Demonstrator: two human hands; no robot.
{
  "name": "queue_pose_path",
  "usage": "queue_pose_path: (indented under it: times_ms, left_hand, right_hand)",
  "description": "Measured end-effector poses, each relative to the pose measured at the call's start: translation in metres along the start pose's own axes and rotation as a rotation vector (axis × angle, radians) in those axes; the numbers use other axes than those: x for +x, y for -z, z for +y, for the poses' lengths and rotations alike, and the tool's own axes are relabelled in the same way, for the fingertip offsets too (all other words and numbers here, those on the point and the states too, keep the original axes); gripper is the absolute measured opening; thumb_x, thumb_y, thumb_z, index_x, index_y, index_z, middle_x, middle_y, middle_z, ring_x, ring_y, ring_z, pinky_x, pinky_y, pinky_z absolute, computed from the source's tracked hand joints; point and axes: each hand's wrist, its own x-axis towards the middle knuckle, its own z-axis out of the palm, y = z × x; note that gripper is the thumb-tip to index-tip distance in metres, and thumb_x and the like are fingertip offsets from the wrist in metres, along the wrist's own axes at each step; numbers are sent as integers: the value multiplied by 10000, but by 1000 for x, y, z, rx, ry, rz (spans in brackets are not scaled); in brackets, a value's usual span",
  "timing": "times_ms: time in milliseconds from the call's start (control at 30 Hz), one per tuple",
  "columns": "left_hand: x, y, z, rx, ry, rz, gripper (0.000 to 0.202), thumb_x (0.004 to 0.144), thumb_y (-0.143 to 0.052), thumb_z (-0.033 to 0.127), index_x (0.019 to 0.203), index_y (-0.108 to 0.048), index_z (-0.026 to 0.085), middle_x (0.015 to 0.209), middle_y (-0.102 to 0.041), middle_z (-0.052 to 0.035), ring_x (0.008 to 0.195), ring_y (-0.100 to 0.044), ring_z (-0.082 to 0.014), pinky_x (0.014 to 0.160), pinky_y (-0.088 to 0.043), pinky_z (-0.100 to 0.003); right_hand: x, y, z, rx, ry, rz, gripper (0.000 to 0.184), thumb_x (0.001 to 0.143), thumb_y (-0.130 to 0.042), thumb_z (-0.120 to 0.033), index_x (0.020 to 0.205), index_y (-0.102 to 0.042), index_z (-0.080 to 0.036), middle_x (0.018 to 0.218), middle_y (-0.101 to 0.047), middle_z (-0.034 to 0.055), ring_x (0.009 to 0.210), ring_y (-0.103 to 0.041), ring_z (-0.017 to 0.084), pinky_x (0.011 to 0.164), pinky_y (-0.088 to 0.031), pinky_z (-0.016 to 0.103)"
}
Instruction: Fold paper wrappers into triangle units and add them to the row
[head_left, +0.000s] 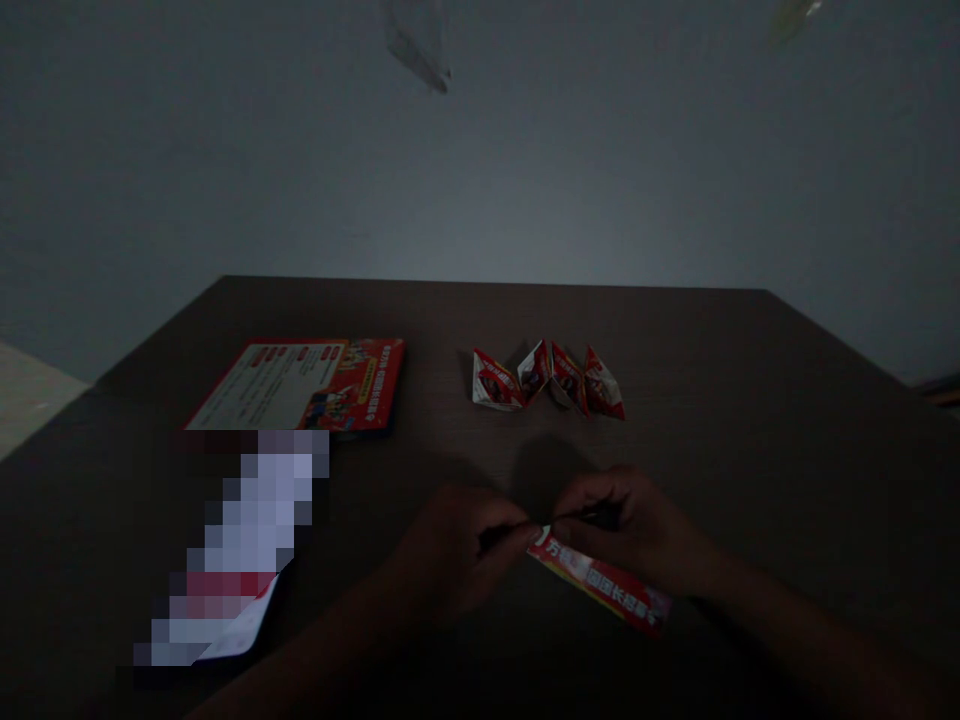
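The scene is dim. My left hand (457,555) and my right hand (637,530) meet over the near middle of a dark table (750,400). Both pinch one end of a long red and white printed paper strip (607,585), which runs from between my fingertips down to the right under my right hand. Just beyond my hands lie several small folded paper pieces (547,380) in the same red and white print, set in a row.
A red printed leaflet (300,385) lies flat at the back left. Nearer on the left lies another sheet (232,590), partly blurred out. A plain wall rises behind the table's far edge.
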Motion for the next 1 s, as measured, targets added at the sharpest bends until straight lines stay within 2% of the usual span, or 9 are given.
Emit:
queue_pose_path:
  times_ms: [167,400,633,833,1000]
  left_hand:
    - [0,0,0,14,-9,-49,220,866,-508,237,775,-682,140,638,-635,-8,567,-550,-101,507,-330,-189]
    - [1,-1,2,20,-66,-125,284,910,-439,223,700,-607,132,583,-523,26,540,-477,-75,522,-301,-188]
    - [1,-4,1,36,-82,-73,266,894,-473,208,688,-622,128,554,-475,40,512,-431,-63,507,-271,-193]
    - [1,-3,0,-92,25,-91,207,849,-556,257,746,-683,130,586,-568,24,525,-475,-69,485,-294,-172]
    - [0,-2,1,-93,61,-109,272,877,-502,302,775,-691,137,599,-619,2,526,-520,-84,469,-303,-176]
  right_hand:
    - [2,1,2,-36,17,-6,141,765,-642,-234,717,-656,-102,594,-580,-7,519,-468,69,485,-374,175]
    - [0,-1,1,9,21,-30,111,766,-635,-203,721,-655,-103,578,-555,-23,498,-441,55,462,-348,163]
    - [1,-1,1,-45,45,-20,117,774,-622,-204,709,-656,-113,582,-575,-16,508,-467,64,471,-366,166]
    - [2,-1,0,-113,96,-16,119,768,-619,-190,703,-659,-99,565,-569,-12,498,-458,64,470,-364,169]
    - [2,-1,0,-107,68,6,154,774,-620,-229,710,-654,-93,574,-570,-6,504,-457,68,463,-362,170]
